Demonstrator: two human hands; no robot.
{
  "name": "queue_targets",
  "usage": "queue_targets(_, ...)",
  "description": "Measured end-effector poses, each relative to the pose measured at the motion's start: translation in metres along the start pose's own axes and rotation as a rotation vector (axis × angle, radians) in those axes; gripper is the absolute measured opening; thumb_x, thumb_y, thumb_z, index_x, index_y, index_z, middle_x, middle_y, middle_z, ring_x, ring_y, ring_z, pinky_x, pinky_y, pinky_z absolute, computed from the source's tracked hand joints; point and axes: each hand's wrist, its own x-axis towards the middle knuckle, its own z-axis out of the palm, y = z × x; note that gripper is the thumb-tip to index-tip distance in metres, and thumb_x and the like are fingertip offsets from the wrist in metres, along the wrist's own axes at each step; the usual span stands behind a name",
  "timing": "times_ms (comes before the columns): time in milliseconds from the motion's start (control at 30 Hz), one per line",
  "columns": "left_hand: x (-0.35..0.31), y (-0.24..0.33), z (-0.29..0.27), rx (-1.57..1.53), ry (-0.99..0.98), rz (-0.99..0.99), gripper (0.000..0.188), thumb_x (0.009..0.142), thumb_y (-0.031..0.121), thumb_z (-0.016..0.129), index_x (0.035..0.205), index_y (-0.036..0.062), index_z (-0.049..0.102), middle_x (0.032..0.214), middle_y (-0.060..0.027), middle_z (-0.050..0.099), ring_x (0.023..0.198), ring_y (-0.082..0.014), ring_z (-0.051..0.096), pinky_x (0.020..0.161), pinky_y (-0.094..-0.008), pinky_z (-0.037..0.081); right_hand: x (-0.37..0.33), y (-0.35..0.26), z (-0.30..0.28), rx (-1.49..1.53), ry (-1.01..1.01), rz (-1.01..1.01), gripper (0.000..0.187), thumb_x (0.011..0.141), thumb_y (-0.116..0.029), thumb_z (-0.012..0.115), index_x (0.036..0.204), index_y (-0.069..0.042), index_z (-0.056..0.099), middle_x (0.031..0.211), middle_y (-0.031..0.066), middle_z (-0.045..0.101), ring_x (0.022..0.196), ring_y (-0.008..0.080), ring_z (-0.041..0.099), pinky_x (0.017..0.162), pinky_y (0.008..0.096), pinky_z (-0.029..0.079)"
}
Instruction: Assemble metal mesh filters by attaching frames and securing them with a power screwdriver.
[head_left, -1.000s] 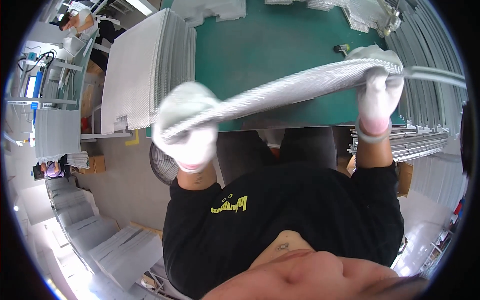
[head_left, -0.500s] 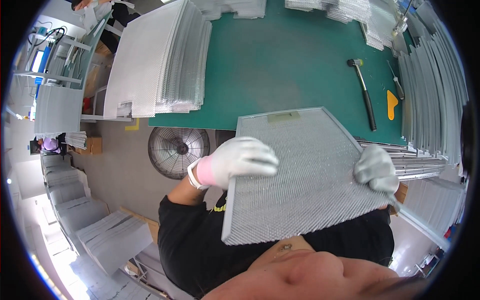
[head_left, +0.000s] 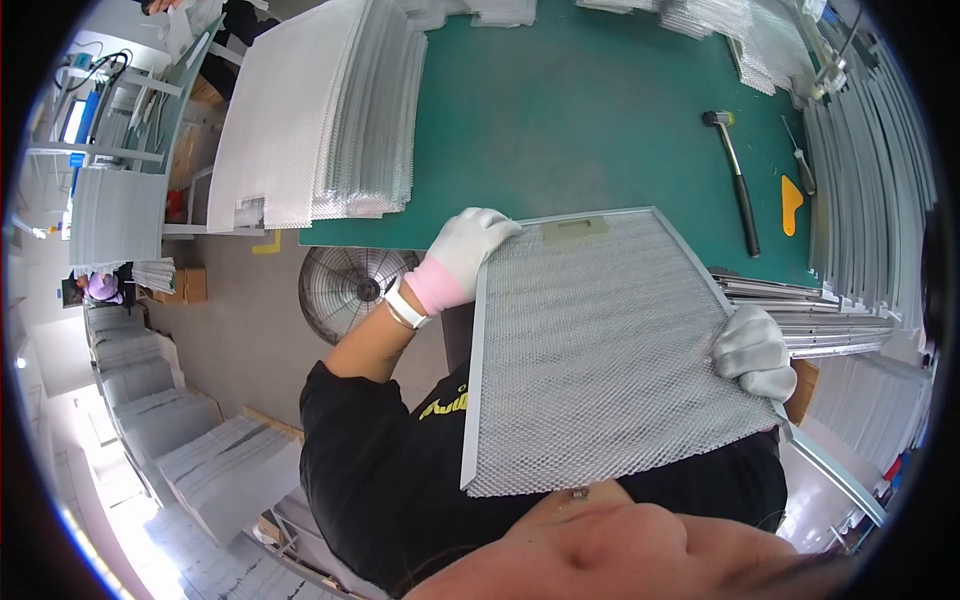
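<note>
Markings: yellow lettering [head_left: 443,406] slants across the chest of the person's black shirt [head_left: 375,485], small and partly cut off by the left edge of the framed mesh panel [head_left: 600,350], no word fully legible.

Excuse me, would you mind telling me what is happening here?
A gloved person holds a metal mesh panel at the near edge of the green table: left grip at the panel's far left corner, right grip on its right side. A mallet lies on the table; stacked mesh sheets are at its left side.
</note>
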Motion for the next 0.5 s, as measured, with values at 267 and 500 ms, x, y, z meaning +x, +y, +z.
queue_targets(267, -0.018, -0.063, 0.097, -0.581, 0.567, -0.500, 0.030, 0.082, 0.015, 0.069, 0.108, 0.0025, 0.060, 0.098, -0.0123, 0.065, 0.083, -0.0259, 0.066, 0.079, -0.0346, 0.053, 0.036, 0.024, 0.010, -0.079, 0.178, 0.056, 0.032, 0.100, -0.038, 0.056, 0.094, -0.007, 0.050, 0.084, 0.0094, 0.059, 0.065, 0.0193, 0.058, 0.054, 0.0297, 0.044)
queue_targets(500, 0.008, -0.008, 0.058, -0.253, 0.641, -0.475, 0.046, 0.074, 0.023, 0.085, 0.109, 0.0019, 0.064, 0.091, -0.0138, 0.070, 0.084, -0.0293, 0.069, 0.072, -0.0368, 0.053, 0.075, 0.072, -0.010, -0.307, 0.805, 0.455, 0.019, 0.096, -0.019, 0.069, 0.097, -0.003, 0.058, 0.090, 0.0004, 0.063, 0.081, 0.0083, 0.057, 0.079, 0.0226, 0.046)
